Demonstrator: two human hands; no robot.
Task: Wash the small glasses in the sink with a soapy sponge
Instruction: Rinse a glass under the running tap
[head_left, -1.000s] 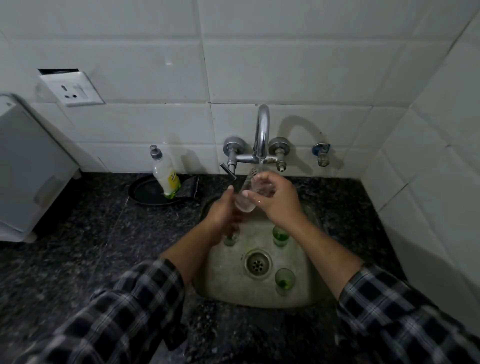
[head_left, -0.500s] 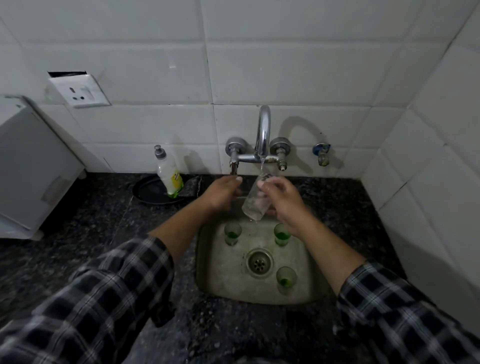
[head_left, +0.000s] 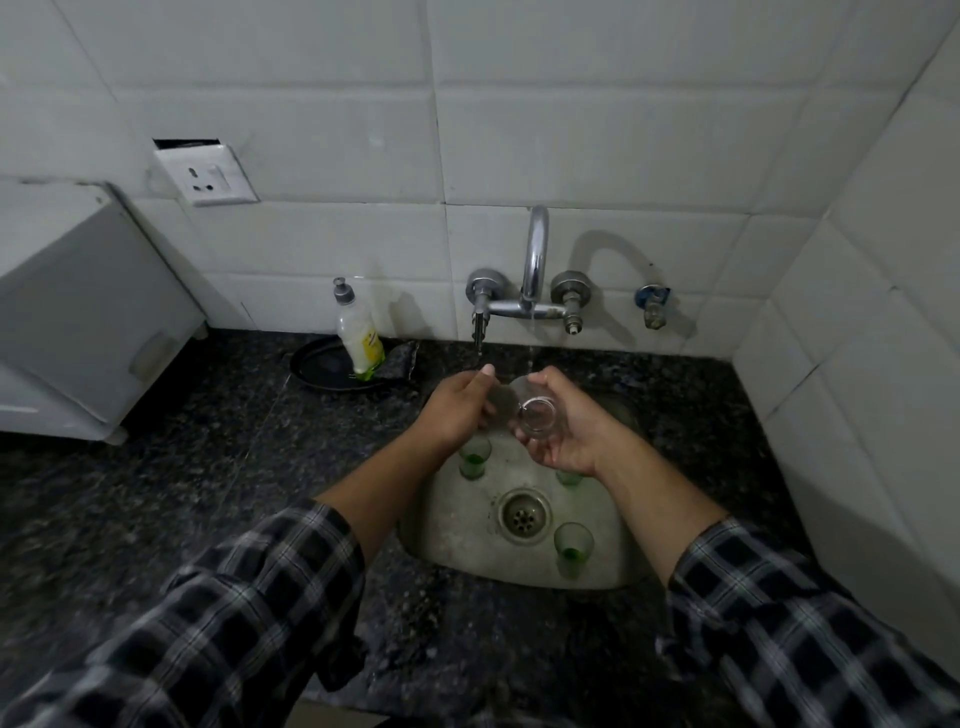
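One clear glass lies tilted in the right hand, whose fingers curl round it. Its mouth is turned toward the person, just below the thin stream from the tap. The left hand sits close beside it, fingers bent; whether it grips anything cannot be told.

Step in hand, by appearance: rinsing. The glass looks transparent and wet, and no foam shows on it.

Three green-tinted glasses stand upright in the sink: one under the left hand, one partly hidden under the right, and one nearer the person, past the drain. The next move probably calls for setting the clear glass aside and lifting a green one, with a firm hold on wet glass.

A soap bottle stands to the left of the left hand. No sponge is plainly visible.
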